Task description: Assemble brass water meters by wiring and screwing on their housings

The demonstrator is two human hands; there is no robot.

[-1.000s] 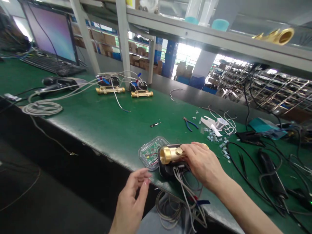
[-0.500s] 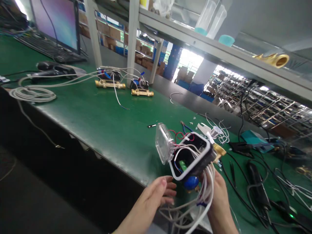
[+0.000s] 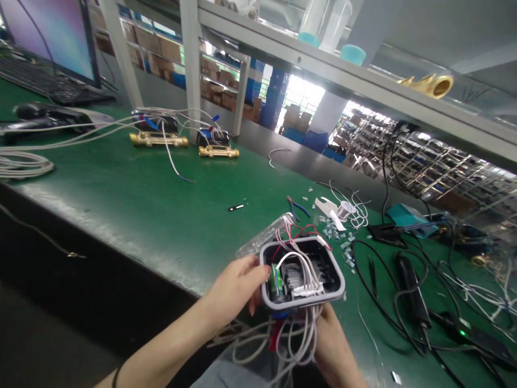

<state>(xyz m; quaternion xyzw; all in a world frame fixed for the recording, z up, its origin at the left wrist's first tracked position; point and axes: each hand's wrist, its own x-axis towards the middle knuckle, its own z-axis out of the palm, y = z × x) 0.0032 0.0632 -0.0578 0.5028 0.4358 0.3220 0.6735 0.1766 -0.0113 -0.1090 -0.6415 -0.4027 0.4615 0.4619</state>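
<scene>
An open black meter housing point(image 3: 330, 269) with a pale grey rim faces up at the front edge of the bench. Inside are a small green circuit board point(image 3: 276, 280), white wires point(image 3: 304, 261) and white filler at the bottom edge. Its clear lid point(image 3: 264, 236) hangs open at the back left, beside thin red wires. My left hand point(image 3: 238, 283) grips the left wall, thumb at the rim. Under the right side, my right hand point(image 3: 329, 328) supports the housing, its fingers mostly hidden. A bundle of grey cables point(image 3: 297, 337) hangs from the underside, between my hands.
Blue-handled cutters point(image 3: 298, 207), small clear bits point(image 3: 333, 229) and a wire spool point(image 3: 346, 210) lie behind the housing. Black cords and a dark handheld tool point(image 3: 412, 285) are at right. Two brass meter bodies point(image 3: 159, 139) with wires stand at back left. A shelf point(image 3: 343, 73) crosses above.
The housing has turned from tilted to more level, its opening now upward. My left hand has closed onto its left side. The view has swung right.
</scene>
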